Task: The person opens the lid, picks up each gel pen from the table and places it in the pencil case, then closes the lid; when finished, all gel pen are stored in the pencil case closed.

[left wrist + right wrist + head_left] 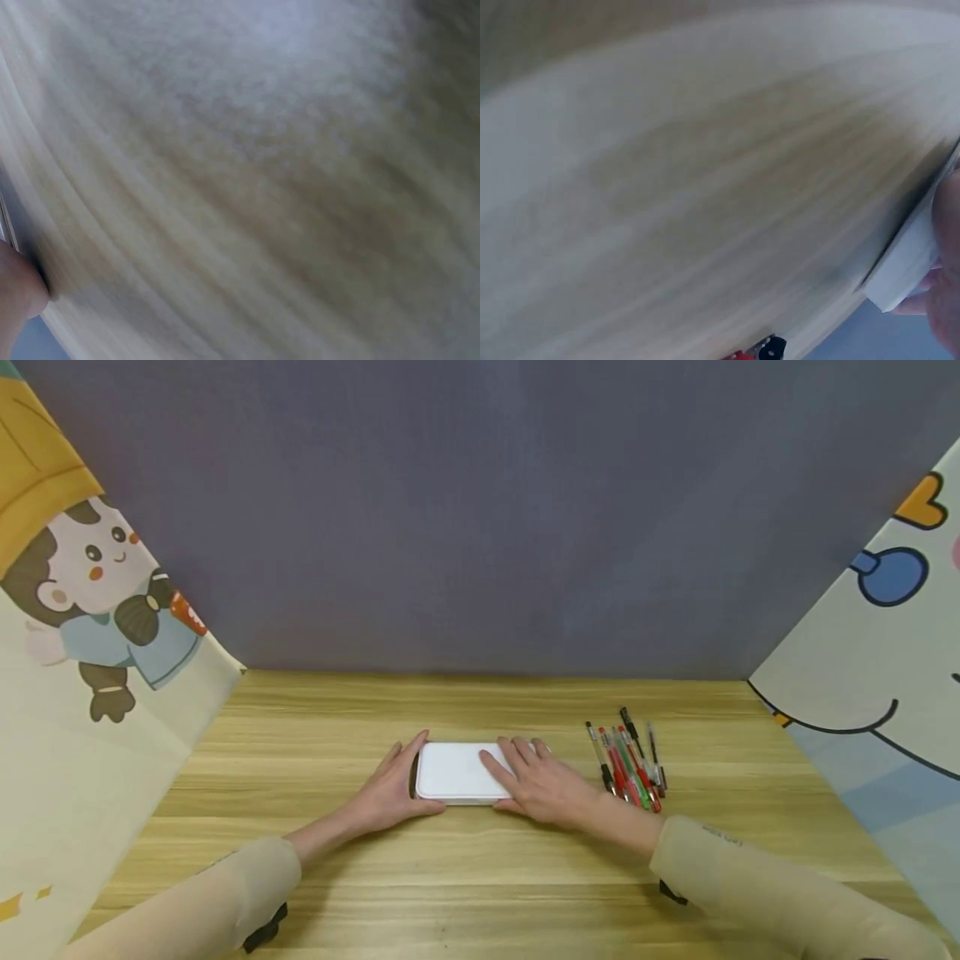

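Note:
A flat white rectangular box [457, 770] with rounded corners lies lengthwise on the wooden table. My left hand [386, 797] grips its left end, thumb along the near edge and fingers at the far edge. A dark strip shows at that end, beside the palm. Over the right end lies my right hand [546, 787], fingers spread across the top and thumb at the near edge. In the right wrist view the pale side of the box [906, 262] shows beside the hand. Only the left thumb [21, 281] appears in the left wrist view.
Right of the box, several pens [618, 768] with black, red and green parts lie in a loose bunch, close to the right forearm. A dark grey panel [480, 527] stands behind the table [337, 710]. Cartoon-printed panels [112, 693] flank both sides.

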A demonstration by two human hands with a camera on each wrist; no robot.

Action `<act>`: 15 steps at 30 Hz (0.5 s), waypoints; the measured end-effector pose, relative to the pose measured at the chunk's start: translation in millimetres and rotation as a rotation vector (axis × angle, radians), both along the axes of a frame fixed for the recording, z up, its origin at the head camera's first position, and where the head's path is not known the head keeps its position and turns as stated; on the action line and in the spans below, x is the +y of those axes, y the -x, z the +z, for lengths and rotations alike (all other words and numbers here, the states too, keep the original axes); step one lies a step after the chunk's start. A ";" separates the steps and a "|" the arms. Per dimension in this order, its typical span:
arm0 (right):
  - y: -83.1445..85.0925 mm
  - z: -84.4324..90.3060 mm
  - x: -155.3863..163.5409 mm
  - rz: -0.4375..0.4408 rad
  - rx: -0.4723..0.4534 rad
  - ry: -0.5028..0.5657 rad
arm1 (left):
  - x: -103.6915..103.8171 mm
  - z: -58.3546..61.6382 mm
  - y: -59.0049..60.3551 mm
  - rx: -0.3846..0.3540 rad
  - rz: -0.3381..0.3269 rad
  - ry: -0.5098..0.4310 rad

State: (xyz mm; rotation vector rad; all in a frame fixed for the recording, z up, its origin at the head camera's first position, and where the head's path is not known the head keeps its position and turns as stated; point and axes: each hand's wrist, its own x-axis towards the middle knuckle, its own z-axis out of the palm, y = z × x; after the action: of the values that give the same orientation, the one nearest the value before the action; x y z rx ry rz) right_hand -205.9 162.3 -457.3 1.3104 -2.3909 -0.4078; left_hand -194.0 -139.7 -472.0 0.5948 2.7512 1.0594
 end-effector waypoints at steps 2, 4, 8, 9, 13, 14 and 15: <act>1.3 1.0 0.6 0.002 -0.001 -0.008 | 0.4 0.0 0.2 -0.003 0.009 -0.002; 2.3 2.7 1.0 -0.004 -0.012 -0.019 | 0.6 -0.2 0.5 -0.004 0.015 -0.004; 2.4 6.3 1.2 -0.025 -0.046 -0.034 | 1.0 -0.5 1.9 0.003 0.008 -0.010; 2.1 7.0 1.1 -0.029 -0.054 -0.035 | 1.0 -0.5 2.3 0.002 0.004 -0.009; 1.3 8.1 0.5 -0.045 -0.084 -0.039 | 0.6 1.2 3.7 -0.032 0.002 -0.018; 1.3 8.3 0.4 -0.048 -0.090 -0.039 | 0.1 1.9 3.9 -0.043 0.003 -0.024; 1.3 8.6 0.4 -0.048 -0.095 -0.035 | -0.2 2.6 4.2 -0.062 0.008 -0.029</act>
State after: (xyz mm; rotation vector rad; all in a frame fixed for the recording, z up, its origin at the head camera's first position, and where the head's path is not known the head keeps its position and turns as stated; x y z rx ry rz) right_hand -207.2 162.8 -448.8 1.3173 -2.5090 -0.4118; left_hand -198.1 -139.9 -469.3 0.5456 2.6914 1.1019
